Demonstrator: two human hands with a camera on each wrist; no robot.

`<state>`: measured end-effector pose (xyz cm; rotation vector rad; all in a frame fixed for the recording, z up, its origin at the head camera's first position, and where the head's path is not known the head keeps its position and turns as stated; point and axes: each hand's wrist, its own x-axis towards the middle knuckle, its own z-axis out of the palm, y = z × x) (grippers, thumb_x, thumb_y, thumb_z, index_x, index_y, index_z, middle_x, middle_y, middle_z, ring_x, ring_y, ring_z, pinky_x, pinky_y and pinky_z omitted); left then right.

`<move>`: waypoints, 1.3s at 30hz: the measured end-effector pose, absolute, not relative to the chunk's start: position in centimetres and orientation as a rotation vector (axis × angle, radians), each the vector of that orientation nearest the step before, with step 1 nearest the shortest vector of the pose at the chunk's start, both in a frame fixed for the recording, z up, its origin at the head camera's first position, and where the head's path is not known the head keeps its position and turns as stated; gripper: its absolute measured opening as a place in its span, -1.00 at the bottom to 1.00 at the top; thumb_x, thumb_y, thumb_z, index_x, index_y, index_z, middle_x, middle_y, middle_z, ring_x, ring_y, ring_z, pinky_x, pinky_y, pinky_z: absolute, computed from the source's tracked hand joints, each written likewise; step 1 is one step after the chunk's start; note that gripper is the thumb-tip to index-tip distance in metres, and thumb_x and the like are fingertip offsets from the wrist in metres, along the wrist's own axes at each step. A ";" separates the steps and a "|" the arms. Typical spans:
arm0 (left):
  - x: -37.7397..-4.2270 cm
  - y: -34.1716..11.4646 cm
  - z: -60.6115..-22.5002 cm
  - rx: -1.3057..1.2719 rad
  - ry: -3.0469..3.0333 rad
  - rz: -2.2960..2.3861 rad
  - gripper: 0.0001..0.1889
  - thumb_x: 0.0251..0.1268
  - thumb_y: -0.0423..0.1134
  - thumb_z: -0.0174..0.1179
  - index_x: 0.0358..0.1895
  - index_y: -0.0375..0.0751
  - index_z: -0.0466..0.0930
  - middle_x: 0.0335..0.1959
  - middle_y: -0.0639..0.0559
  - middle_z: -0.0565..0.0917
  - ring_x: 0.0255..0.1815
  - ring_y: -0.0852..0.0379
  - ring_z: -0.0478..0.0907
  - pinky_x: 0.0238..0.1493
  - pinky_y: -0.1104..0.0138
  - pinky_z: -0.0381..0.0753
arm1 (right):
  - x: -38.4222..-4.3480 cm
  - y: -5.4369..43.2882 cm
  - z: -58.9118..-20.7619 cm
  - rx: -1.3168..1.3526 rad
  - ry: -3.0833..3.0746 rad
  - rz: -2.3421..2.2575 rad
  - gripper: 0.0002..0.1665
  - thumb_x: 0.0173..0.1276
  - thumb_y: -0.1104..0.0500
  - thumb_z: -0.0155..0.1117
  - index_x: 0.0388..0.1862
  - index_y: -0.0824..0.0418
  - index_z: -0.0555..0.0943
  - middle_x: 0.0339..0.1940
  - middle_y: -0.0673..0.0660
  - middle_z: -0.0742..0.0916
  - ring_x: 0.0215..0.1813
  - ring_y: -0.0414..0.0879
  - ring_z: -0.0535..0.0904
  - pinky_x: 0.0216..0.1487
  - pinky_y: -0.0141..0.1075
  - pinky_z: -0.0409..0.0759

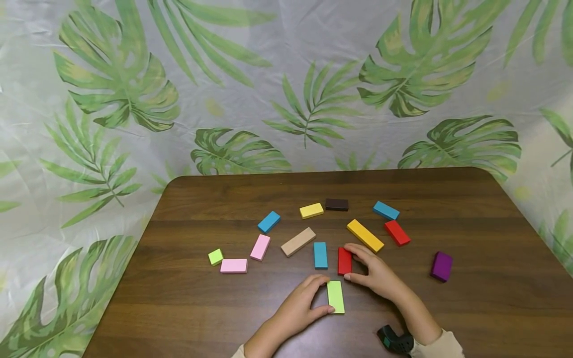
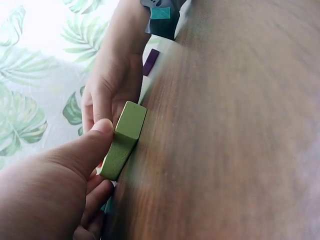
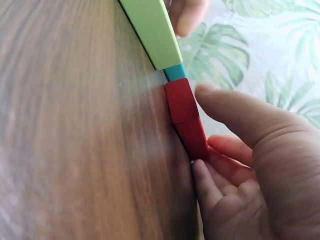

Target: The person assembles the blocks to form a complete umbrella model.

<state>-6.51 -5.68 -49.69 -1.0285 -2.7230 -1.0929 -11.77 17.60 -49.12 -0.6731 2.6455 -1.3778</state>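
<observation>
In the head view, my left hand [image 1: 297, 303] holds a light green block [image 1: 335, 297] by its two short ends, thumb at the near end and fingers at the far one. The left wrist view shows the thumb against the side of this green block [image 2: 125, 135]. My right hand [image 1: 376, 273] curls round a red block [image 1: 344, 261] just beyond the green one. In the right wrist view, fingers touch the far end of the red block [image 3: 186, 110] and the thumb tip is right at its near end. A blue block [image 1: 320, 255] lies left of the red one.
Several other blocks lie about the brown table [image 1: 179, 313]: a wooden one [image 1: 298, 242], an orange one [image 1: 365, 235], pink ones [image 1: 234, 266] at left, a second red one [image 1: 397, 232] and a purple one [image 1: 441, 266] at right. A black device [image 1: 395, 342] sits at the right wrist.
</observation>
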 end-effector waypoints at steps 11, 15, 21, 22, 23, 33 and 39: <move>-6.6 -5.7 -49.9 -1.045 -2.682 -1.099 -0.46 0.13 0.00 0.18 0.13 -0.22 0.36 0.07 0.05 0.42 0.11 0.19 0.35 0.11 0.33 0.32 | -11.4 17.2 -48.2 -0.720 2.616 -1.484 -0.35 0.12 0.37 0.28 0.18 0.51 0.30 0.18 0.38 0.39 0.17 0.19 0.33 0.07 -0.03 0.33; -6.7 -5.7 -49.9 -1.049 -2.679 -1.096 -0.46 0.14 0.00 0.18 0.13 -0.22 0.36 0.07 0.05 0.42 0.11 0.20 0.35 0.11 0.33 0.32 | -11.5 17.2 -48.1 -0.700 2.630 -1.430 -0.35 0.14 0.30 0.29 0.19 0.46 0.32 0.18 0.32 0.40 0.16 0.13 0.36 0.08 -0.08 0.35; -6.6 -5.7 -49.9 -1.045 -2.683 -1.089 -0.45 0.13 0.00 0.18 0.14 -0.22 0.37 0.06 0.04 0.42 0.10 0.19 0.36 0.10 0.33 0.33 | -11.9 17.1 -48.8 -0.732 2.651 -1.382 -0.35 0.16 0.14 0.30 0.20 0.36 0.36 0.18 0.24 0.43 0.11 0.05 0.41 0.05 -0.12 0.40; -6.6 -5.7 -49.9 -1.044 -2.683 -1.088 -0.45 0.13 0.00 0.18 0.14 -0.23 0.36 0.07 0.04 0.42 0.11 0.19 0.36 0.10 0.33 0.33 | -12.0 17.1 -48.9 -0.738 2.654 -1.382 -0.35 0.16 0.13 0.31 0.19 0.36 0.37 0.17 0.23 0.43 0.10 0.05 0.41 0.05 -0.11 0.40; -6.6 -5.7 -49.9 -1.043 -2.682 -1.088 -0.45 0.13 0.00 0.18 0.14 -0.23 0.36 0.07 0.04 0.42 0.11 0.18 0.36 0.11 0.33 0.33 | -12.0 17.0 -48.9 -0.741 2.656 -1.379 -0.35 0.16 0.12 0.30 0.19 0.35 0.37 0.17 0.23 0.43 0.09 0.05 0.42 0.05 -0.11 0.41; -6.7 -5.6 -49.9 -1.026 -2.667 -1.124 -0.43 0.10 -0.02 0.22 0.13 -0.25 0.34 0.09 0.04 0.40 0.13 0.18 0.33 0.13 0.32 0.30 | -11.9 16.4 -48.9 -0.738 2.677 -1.331 -0.36 0.15 0.09 0.31 0.19 0.30 0.40 0.17 0.19 0.45 0.18 0.08 0.35 0.11 0.02 0.31; -6.7 -5.6 -49.9 -1.005 -2.695 -1.136 -0.41 0.09 -0.01 0.22 0.15 -0.22 0.31 0.11 0.02 0.37 0.16 0.17 0.31 0.14 0.30 0.30 | -11.9 16.1 -48.9 -0.758 2.652 -1.335 -0.35 0.14 0.08 0.31 0.19 0.29 0.40 0.18 0.19 0.45 0.22 0.11 0.30 0.15 0.05 0.24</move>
